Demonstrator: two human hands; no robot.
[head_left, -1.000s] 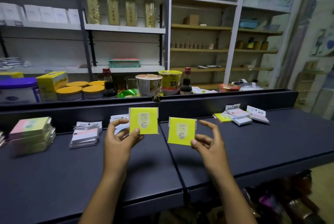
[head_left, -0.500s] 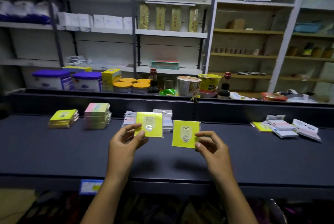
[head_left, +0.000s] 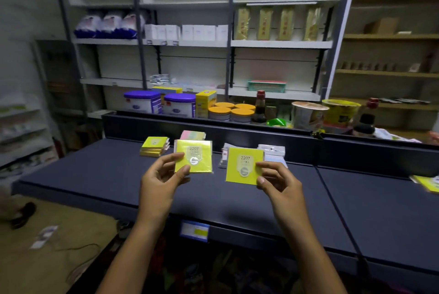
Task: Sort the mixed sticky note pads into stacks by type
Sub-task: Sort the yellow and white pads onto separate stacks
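My left hand (head_left: 164, 175) holds up a yellow sticky note pad (head_left: 197, 154) marked 2207, pinched at its lower left corner. My right hand (head_left: 278, 181) holds a second yellow pad (head_left: 240, 165) of the same kind by its right edge. Both pads hang above the dark shelf top (head_left: 107, 172). Behind them lie a stack of yellow pads (head_left: 154, 146), a pastel multicolour stack (head_left: 192, 135) partly hidden by the left pad, and a white pack pile (head_left: 272, 152). Another yellow pad (head_left: 427, 183) lies at the far right edge.
A raised dark back rail (head_left: 261, 137) borders the shelf top. Beyond it stand purple-lidded tubs (head_left: 142, 101), orange-lidded tins (head_left: 231, 111), sauce bottles (head_left: 260, 108) and noodle cups (head_left: 308, 114). Wall shelving rises behind. A price label (head_left: 194, 230) sits on the front edge.
The view has swung left, so the yellow and pastel stacks have shifted toward the centre and the right-hand pile has nearly left the view. Both hands keep hold of their yellow pads.
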